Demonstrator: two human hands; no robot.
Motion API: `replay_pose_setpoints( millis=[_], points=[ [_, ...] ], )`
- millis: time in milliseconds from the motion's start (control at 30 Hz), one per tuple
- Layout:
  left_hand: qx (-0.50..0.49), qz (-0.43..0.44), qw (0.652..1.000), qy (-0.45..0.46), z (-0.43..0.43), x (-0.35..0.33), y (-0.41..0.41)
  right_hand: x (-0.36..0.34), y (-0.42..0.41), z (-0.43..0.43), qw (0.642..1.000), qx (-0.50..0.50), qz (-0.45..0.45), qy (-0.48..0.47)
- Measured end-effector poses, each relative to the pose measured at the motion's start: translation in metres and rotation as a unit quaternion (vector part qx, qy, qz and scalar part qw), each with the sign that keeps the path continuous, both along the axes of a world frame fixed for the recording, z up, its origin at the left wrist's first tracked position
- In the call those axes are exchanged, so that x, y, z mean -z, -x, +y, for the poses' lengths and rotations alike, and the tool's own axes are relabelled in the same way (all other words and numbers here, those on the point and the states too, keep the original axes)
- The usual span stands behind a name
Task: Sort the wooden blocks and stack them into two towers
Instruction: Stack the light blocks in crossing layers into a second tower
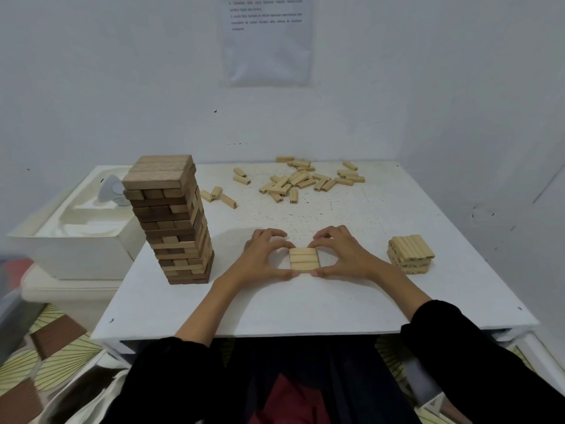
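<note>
Item: flat row of pale wooden blocks (303, 259), laid centre-front on the white bench (305, 307), gripped between left hand (263, 255) and right hand (345, 252); fingers (272, 233) curled over its far edge, thumbs pressed to its near edge.

Between the left hand (263, 255) and the right hand (342, 252), the row of blocks (303, 260) is pale yellow wood. Right of the right hand, the low stack (409, 254) is the same pale yellow, with small dark marks on its sides. Left of the left hand, the tall tower (174, 221) mixes dark brown and light tan. Beyond the hands, the scattered blocks (302, 180) are pale yellow with black end marks. The desk (336, 301) is white, flecked with dark specks. The sleeves (171, 377) are black. The floor mat (58, 347) shows pale green ribbed leaves and brown striped patches.
</note>
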State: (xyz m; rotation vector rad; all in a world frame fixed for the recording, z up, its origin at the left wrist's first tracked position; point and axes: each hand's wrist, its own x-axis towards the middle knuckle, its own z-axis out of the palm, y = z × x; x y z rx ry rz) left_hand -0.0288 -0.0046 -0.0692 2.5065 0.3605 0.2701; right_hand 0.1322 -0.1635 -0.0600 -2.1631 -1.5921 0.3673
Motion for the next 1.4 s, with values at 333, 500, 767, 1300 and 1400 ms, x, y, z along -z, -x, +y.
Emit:
replay_pose_setpoints(
  millis=[333, 500, 767, 1300, 1400],
  points=[
    [0.036, -0.119, 0.991, -0.038, -0.023, -0.036, -0.040, -0.052, -0.031, -0.041, 0.998, 0.011, -0.001, -0.059],
    [0.054, -0.144, 0.987, -0.036, -0.060, -0.057, -0.080, -0.075, -0.065, -0.083, 0.998, 0.049, 0.027, -0.033],
    [0.076, -0.128, 0.989, -0.013, -0.107, -0.049, -0.124, -0.068, -0.103, -0.132, 0.993, 0.087, 0.077, 0.011],
    [0.082, -0.086, 0.993, -0.029, -0.119, -0.025, -0.133, -0.038, -0.114, -0.141, 0.984, 0.087, 0.149, 0.031],
    [0.082, -0.092, 0.992, -0.029, -0.119, -0.026, -0.135, -0.039, -0.115, -0.142, 0.985, 0.089, 0.148, 0.020]
  ],
)
